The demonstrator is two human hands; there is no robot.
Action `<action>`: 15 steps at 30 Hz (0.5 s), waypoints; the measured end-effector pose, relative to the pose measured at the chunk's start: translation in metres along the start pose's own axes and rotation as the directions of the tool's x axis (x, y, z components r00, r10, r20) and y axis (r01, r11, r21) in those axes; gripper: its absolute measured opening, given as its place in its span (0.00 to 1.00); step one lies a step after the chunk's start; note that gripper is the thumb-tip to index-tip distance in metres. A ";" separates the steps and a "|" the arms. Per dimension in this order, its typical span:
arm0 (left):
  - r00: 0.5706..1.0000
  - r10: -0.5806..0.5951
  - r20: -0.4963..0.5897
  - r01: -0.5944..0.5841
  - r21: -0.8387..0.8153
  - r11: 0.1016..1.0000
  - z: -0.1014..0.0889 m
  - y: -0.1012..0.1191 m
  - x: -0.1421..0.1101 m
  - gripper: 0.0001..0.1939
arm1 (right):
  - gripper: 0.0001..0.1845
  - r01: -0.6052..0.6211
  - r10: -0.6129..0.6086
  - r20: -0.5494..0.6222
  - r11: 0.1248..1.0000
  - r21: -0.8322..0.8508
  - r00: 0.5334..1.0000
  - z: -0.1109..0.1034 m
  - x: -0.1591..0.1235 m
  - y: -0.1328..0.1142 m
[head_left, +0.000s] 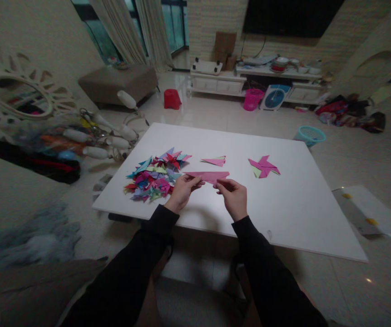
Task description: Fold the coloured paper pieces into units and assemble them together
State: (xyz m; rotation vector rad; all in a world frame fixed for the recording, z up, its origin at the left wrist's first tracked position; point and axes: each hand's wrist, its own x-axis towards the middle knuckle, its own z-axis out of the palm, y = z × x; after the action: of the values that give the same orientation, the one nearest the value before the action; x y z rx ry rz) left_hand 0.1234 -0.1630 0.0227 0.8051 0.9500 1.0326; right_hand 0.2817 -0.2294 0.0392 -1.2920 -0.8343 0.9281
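- Two black sleeves point(120, 268) reach forward over the near edge of the white tabletop point(300, 204).
- The left hand point(183, 193) has its fingers closed in a pinch on the left part of a folded pink paper point(209, 176).
- The right hand point(233, 196) pinches the same paper near its lower right edge, thumb and fingers drawn together.
- The pink paper stretches sideways between both hands, above the middle of the tabletop.
- Just beside the left hand lies a heap of folded papers point(154, 177) in red, blue, purple, green and pink.
- Beyond the pink paper, a narrow folded piece point(214, 161) lies with its point to the left.
- To its right, well apart, rests a pink and pale green pinwheel shape point(264, 167).
- Past the tabletop's far right corner stands a turquoise basket point(311, 135).
- Farther off, a red stool point(172, 99) stands on the floor.
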 end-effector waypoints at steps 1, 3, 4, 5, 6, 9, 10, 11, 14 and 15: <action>1.000 0.011 -0.005 -0.011 0.016 1.000 -0.001 -0.001 0.003 0.19 | 0.14 -0.002 0.002 -0.006 1.000 0.002 1.000 -0.001 0.000 -0.001; 0.997 0.067 -0.031 -0.065 0.075 0.995 -0.003 -0.002 0.007 0.18 | 0.14 -0.003 0.003 -0.027 1.000 0.000 1.000 -0.003 0.000 -0.001; 0.990 0.129 -0.052 -0.121 0.132 0.984 -0.004 -0.002 0.007 0.17 | 0.14 -0.002 0.002 -0.041 1.000 -0.003 0.999 -0.004 0.000 -0.001; 0.975 0.213 -0.069 -0.194 0.217 0.957 -0.004 -0.002 0.007 0.18 | 0.14 -0.003 0.003 -0.054 1.000 -0.006 0.999 -0.005 0.000 -0.001; 0.947 0.314 -0.064 -0.277 0.325 0.904 -0.003 -0.002 0.006 0.20 | 0.14 -0.004 0.004 -0.063 1.000 -0.009 0.998 -0.007 0.000 -0.001; 0.825 0.540 0.168 -0.509 0.638 0.578 0.001 -0.002 -0.004 0.28 | 0.13 -0.008 0.007 -0.070 1.000 -0.019 0.998 -0.011 -0.001 0.000; 0.787 0.549 0.281 -0.561 0.695 0.450 0.003 -0.003 -0.007 0.27 | 0.13 -0.011 0.009 -0.069 1.000 -0.021 0.998 -0.012 -0.001 0.001; 0.758 0.534 0.374 -0.597 0.727 0.338 0.004 -0.004 -0.011 0.25 | 0.13 -0.012 0.010 -0.067 1.000 -0.023 0.998 -0.012 -0.001 0.001; 0.736 0.490 0.468 -0.604 0.780 0.162 0.007 -0.009 -0.015 0.15 | 0.13 -0.013 0.012 -0.057 1.000 -0.028 0.998 -0.013 -0.001 0.001; 0.741 0.490 0.458 -0.588 0.796 0.144 0.007 -0.010 -0.015 0.12 | 0.13 -0.015 0.013 -0.053 0.999 -0.031 0.998 -0.013 -0.001 0.001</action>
State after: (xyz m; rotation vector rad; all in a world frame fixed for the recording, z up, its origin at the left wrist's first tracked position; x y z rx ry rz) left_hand 0.1299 -0.1807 0.0205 2.3267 1.1731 0.9797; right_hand 0.2932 -0.2355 0.0367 -1.3453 -0.8018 0.8912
